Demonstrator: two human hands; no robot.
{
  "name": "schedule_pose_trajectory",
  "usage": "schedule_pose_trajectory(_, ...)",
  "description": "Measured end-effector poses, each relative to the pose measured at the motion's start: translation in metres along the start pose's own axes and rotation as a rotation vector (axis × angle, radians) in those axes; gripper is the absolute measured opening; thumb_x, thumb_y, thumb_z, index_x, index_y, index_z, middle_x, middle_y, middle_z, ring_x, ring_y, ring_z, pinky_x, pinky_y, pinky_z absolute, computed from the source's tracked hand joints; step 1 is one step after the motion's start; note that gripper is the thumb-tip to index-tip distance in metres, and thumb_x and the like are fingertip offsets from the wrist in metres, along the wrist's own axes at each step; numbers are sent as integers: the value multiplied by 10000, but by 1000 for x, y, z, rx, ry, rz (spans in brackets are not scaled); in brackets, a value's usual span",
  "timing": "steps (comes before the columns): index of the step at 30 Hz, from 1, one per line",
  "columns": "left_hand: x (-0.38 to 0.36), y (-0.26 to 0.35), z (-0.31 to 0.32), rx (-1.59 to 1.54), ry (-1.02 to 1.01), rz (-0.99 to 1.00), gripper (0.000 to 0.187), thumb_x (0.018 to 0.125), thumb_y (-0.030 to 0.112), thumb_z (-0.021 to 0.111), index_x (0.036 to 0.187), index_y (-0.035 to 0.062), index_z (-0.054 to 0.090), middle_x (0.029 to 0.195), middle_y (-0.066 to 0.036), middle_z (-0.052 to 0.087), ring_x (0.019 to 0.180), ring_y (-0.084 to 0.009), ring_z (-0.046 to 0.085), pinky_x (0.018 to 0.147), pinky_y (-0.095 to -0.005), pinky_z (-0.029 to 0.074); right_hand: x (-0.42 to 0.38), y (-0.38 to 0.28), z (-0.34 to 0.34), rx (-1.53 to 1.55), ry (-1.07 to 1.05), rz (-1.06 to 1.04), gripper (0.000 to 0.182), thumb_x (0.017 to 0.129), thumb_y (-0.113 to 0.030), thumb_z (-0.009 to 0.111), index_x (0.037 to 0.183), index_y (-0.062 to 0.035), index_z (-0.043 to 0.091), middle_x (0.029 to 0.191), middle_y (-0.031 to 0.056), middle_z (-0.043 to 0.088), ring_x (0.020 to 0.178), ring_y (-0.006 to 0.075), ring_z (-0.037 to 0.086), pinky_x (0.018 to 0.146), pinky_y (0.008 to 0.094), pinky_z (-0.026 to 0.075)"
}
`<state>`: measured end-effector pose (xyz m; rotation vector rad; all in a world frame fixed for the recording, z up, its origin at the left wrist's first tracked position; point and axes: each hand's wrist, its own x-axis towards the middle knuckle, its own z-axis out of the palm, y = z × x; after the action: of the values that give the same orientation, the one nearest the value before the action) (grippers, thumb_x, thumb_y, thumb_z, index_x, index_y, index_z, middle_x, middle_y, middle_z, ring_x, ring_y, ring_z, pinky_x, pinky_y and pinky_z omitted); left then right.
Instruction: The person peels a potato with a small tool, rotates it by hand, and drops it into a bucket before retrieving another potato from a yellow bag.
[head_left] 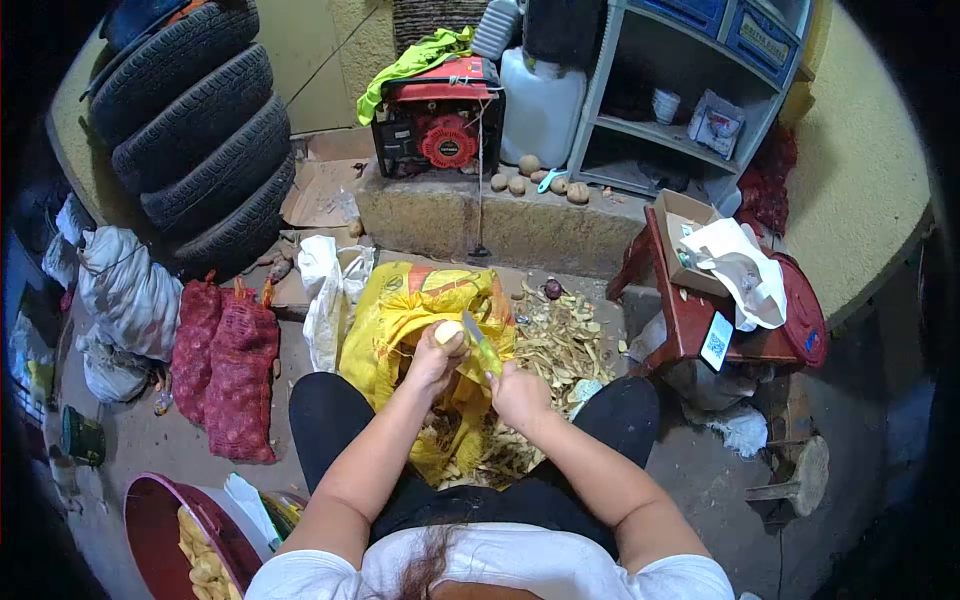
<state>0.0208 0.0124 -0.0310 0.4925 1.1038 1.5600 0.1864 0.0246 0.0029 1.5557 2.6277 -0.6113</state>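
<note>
My left hand [437, 362] is closed around a pale peeled potato [449, 332], whose top shows above the fingers. In my right hand [521, 399] is a knife with a yellow-green handle [486, 357]. Its blade [471, 325] points up and to the left, close beside the potato. Both hands are over a yellow woven sack [375, 345] that stands between my knees with its mouth gathered. Peelings [565, 340] lie scattered on the floor to the right of the sack and below my hands.
A dark red tub [150, 515] at lower left holds peeled potatoes [203, 560]. Red net sacks [240, 370] stand on the left. A red stool [650, 310] bears a cardboard box [680, 235]. Behind are a generator [440, 130], stacked tires [205, 130] and several unpeeled potatoes [577, 192].
</note>
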Motion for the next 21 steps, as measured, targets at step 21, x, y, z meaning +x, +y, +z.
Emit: schedule_pose_trajectory(21, 9, -4, -6, -184, -23, -185, 232, 913, 186, 353, 1074, 49, 450, 998, -99, 542, 892, -229, 562, 744, -431, 475, 22, 29, 7, 1540, -563, 233, 369, 890, -378, 436, 776, -35, 511, 629, 51, 503, 531, 141, 515, 475, 287, 436)
